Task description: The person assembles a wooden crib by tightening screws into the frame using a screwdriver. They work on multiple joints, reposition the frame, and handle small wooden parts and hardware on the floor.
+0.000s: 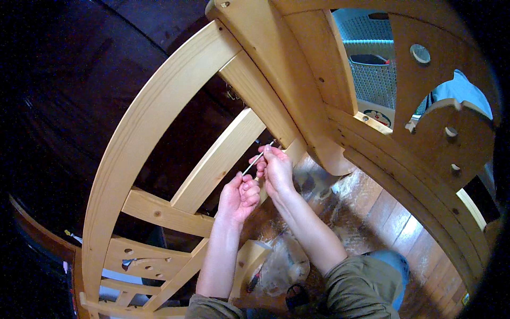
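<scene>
In front of me stands a pale wooden furniture frame (223,151) with slats and curved rails. Between my hands runs a thin light-coloured metal rod (252,164), slanting up to the right; its exact kind is too small to make out. My left hand (240,198) pinches its lower end with fingers curled. Farther up, my right hand (276,167) has thumb and fingers closed on the rod. The rod's upper tip meets the frame beside a wooden crosspiece (260,98), close to a small hole.
A thick wooden post (297,80) and a darker curved panel (451,143) rise on the right. Behind them is a light blue mesh basket (372,80). Dark upholstery (95,69) fills the far left. Clear plastic wrapping (284,266) lies on the plank floor (390,212).
</scene>
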`<state>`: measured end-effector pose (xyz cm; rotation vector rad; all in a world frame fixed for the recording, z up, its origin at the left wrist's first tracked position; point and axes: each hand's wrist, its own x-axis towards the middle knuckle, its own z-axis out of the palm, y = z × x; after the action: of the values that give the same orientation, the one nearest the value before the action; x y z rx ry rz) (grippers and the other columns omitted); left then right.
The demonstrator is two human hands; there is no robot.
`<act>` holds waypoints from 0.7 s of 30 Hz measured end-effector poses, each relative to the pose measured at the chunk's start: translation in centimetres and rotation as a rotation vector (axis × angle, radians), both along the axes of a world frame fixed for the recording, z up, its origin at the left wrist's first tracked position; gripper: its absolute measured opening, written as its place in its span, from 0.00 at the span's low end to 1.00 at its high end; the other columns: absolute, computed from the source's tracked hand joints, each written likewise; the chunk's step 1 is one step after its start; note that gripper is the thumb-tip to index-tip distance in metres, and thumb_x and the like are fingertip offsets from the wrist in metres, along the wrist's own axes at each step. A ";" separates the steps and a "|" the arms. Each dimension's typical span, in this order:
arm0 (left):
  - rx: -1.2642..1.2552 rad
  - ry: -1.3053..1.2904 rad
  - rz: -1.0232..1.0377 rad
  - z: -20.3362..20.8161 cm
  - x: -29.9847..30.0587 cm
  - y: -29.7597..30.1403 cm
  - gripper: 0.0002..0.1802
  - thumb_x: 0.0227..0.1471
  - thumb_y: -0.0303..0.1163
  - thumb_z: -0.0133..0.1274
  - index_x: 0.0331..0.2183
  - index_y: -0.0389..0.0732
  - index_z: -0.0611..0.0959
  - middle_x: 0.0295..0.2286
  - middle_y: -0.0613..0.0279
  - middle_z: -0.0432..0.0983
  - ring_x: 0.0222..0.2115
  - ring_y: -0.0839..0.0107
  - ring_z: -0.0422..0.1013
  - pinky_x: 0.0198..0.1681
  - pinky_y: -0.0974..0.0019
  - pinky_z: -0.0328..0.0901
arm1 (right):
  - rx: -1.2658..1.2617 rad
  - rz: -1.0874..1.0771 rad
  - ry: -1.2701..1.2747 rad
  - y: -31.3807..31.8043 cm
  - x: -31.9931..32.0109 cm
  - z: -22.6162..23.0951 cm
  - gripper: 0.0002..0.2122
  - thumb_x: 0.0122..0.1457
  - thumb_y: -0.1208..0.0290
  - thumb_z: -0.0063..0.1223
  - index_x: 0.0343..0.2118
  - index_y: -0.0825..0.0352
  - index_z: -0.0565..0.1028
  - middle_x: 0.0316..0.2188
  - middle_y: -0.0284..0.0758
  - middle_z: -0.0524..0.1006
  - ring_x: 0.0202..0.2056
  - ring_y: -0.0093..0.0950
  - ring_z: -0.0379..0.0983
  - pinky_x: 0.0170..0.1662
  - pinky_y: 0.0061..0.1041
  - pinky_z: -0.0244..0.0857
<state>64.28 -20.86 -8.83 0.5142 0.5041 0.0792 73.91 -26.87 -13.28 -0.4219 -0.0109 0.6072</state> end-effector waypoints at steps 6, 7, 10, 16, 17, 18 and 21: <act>0.834 0.108 -0.018 -0.7 0.0 -0.9 0.17 0.57 0.43 0.30 0.23 0.42 0.65 0.13 0.72 0.55 0.09 0.82 0.48 0.09 0.77 0.45 | 0.072 -0.015 0.035 0.2 -0.6 0.0 0.08 0.60 0.70 0.33 0.31 0.67 0.66 0.18 0.36 0.71 0.15 0.17 0.62 0.17 0.14 0.59; 1.055 0.127 -0.030 -1.0 -0.1 -0.5 0.18 0.57 0.43 0.30 0.22 0.42 0.65 0.12 0.71 0.55 0.09 0.82 0.49 0.09 0.77 0.46 | 0.095 -0.008 0.029 0.3 -0.5 -0.1 0.08 0.60 0.69 0.33 0.31 0.67 0.66 0.18 0.36 0.71 0.15 0.17 0.62 0.17 0.14 0.59; 1.576 0.115 0.020 -2.6 -0.2 0.8 0.19 0.57 0.41 0.32 0.19 0.43 0.64 0.10 0.73 0.56 0.08 0.83 0.51 0.10 0.77 0.49 | 0.126 0.022 0.019 0.1 -0.5 -0.3 0.10 0.60 0.69 0.30 0.31 0.67 0.65 0.19 0.37 0.71 0.15 0.16 0.62 0.17 0.13 0.59; 1.184 0.172 -0.028 -1.2 -0.2 -0.2 0.19 0.56 0.44 0.32 0.21 0.41 0.65 0.10 0.72 0.56 0.08 0.82 0.50 0.09 0.78 0.48 | -0.347 0.059 -0.320 -1.5 0.3 0.4 0.10 0.56 0.65 0.42 0.26 0.68 0.67 0.16 0.33 0.71 0.11 0.16 0.63 0.11 0.15 0.57; 1.031 0.190 -0.012 -0.6 -0.2 -0.9 0.19 0.56 0.43 0.32 0.22 0.41 0.66 0.11 0.72 0.56 0.08 0.83 0.49 0.09 0.79 0.47 | -0.345 0.037 -0.368 -1.5 0.1 0.2 0.09 0.53 0.67 0.48 0.25 0.69 0.68 0.15 0.32 0.71 0.11 0.16 0.63 0.10 0.16 0.57; 0.955 0.163 0.021 -0.4 -0.3 -1.2 0.18 0.56 0.43 0.33 0.25 0.39 0.67 0.12 0.72 0.56 0.08 0.84 0.47 0.08 0.80 0.44 | -0.380 0.022 -0.413 -1.4 0.2 -0.2 0.08 0.52 0.68 0.49 0.26 0.69 0.68 0.15 0.32 0.70 0.11 0.16 0.63 0.11 0.15 0.57; 0.782 0.163 0.124 -0.1 -0.2 -1.7 0.18 0.56 0.44 0.35 0.26 0.38 0.68 0.13 0.73 0.57 0.08 0.86 0.47 0.08 0.79 0.44 | -0.375 0.027 -0.411 -1.4 0.4 -0.3 0.07 0.51 0.70 0.50 0.27 0.69 0.68 0.15 0.31 0.70 0.13 0.16 0.65 0.12 0.15 0.58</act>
<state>64.05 -22.57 -8.92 1.2611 0.6601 0.3633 74.34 -28.23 -13.59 -0.9068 -0.2990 0.5405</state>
